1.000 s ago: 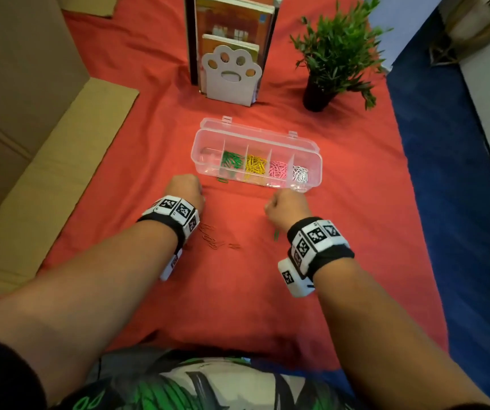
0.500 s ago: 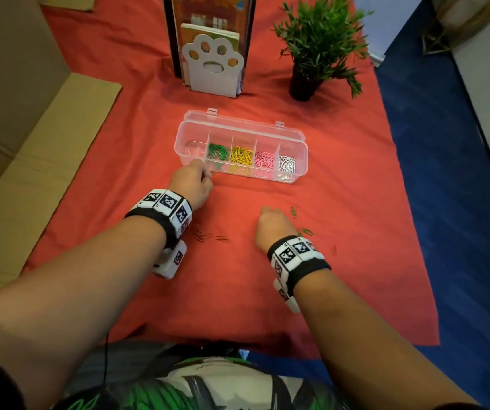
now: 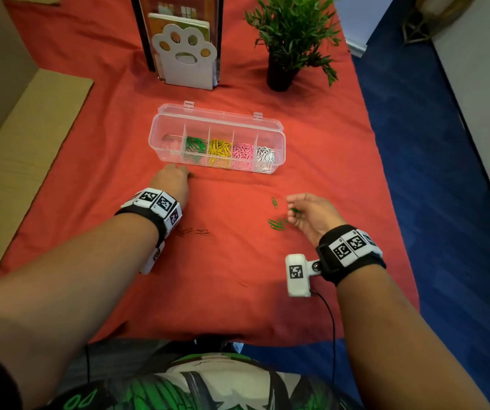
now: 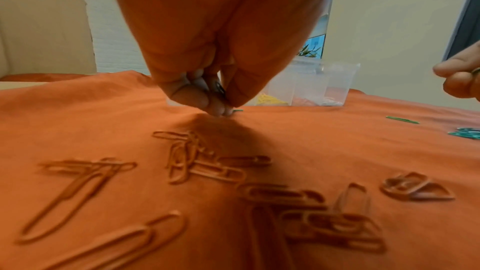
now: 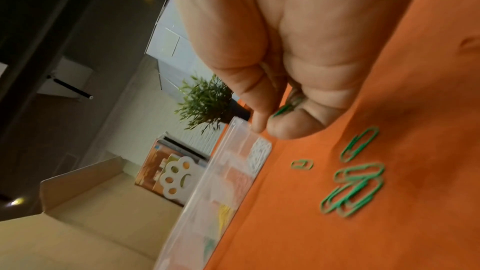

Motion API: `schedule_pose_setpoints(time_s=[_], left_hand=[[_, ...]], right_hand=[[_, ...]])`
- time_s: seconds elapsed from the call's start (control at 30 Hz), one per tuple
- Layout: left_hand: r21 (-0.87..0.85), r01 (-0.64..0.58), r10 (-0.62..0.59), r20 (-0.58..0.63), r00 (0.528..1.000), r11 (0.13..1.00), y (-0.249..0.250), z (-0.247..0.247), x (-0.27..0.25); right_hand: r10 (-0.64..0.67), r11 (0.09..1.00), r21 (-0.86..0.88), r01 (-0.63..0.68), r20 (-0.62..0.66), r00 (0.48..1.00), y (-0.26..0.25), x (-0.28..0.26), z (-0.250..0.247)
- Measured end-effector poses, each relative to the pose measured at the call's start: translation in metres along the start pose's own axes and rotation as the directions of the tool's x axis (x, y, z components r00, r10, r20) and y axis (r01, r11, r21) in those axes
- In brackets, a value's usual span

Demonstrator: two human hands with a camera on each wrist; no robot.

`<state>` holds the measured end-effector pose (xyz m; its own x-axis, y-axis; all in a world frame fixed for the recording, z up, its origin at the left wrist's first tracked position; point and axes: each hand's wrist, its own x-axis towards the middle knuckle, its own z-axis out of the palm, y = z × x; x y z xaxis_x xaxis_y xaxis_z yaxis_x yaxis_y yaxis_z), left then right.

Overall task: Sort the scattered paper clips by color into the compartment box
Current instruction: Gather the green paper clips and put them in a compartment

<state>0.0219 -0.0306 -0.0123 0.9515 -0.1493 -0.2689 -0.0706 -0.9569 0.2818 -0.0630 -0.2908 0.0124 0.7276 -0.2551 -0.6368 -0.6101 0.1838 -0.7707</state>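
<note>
**Thin clips, fingertip work**

My right hand (image 3: 309, 216) pinches a green clip (image 5: 285, 108); my left hand (image 3: 171, 183) pinches at another on the cloth (image 3: 238, 276), just before the box (image 3: 279, 149). I judge these light, springy and slippery: nip the wire loop. More green clips (image 3: 276, 224) lie beside my right hand, orange clips (image 4: 207, 163) near my left wrist.

Red cloth (image 3: 267, 291) spread wide across the surface. At the far edge, a white paw-shaped bookend (image 3: 185, 59) stands upright against some books (image 3: 178, 7). To its right, apart from it, a green potted plant (image 3: 291, 34) in a dark pot. Cardboard (image 3: 28, 137) lies flat at the left; blue floor (image 3: 433, 173) on the right.
</note>
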Motion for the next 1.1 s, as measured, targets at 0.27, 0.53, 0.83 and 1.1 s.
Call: schedule_pose_setpoints(time_s=[0.27, 0.53, 0.83, 1.1], left_hand=[[0.082, -0.085, 0.077, 0.089, 0.993, 0.993, 0.026, 0.008, -0.016], [0.000, -0.047, 0.047, 0.032, 0.998, 0.999, 0.032, 0.020, -0.031], [0.105, -0.019, 0.009, 0.092, 0.996, 0.994, 0.038, 0.026, -0.036], [-0.267, 0.077, -0.060, 0.073, 0.996, 0.961, 0.045, 0.023, -0.032]], right_hand=[[-0.099, 0.806, -0.592, 0.008, -0.121, 0.988, 0.023, 0.012, -0.022], [-0.330, 0.274, -0.950, 0.148, 0.052, 0.942, 0.041, 0.002, 0.005], [-0.280, 0.227, -0.944, 0.238, 0.171, 0.945, 0.039, 0.006, 0.016], [0.066, 0.998, -0.018, -0.064, 0.138, 0.988, 0.018, -0.002, -0.014]])
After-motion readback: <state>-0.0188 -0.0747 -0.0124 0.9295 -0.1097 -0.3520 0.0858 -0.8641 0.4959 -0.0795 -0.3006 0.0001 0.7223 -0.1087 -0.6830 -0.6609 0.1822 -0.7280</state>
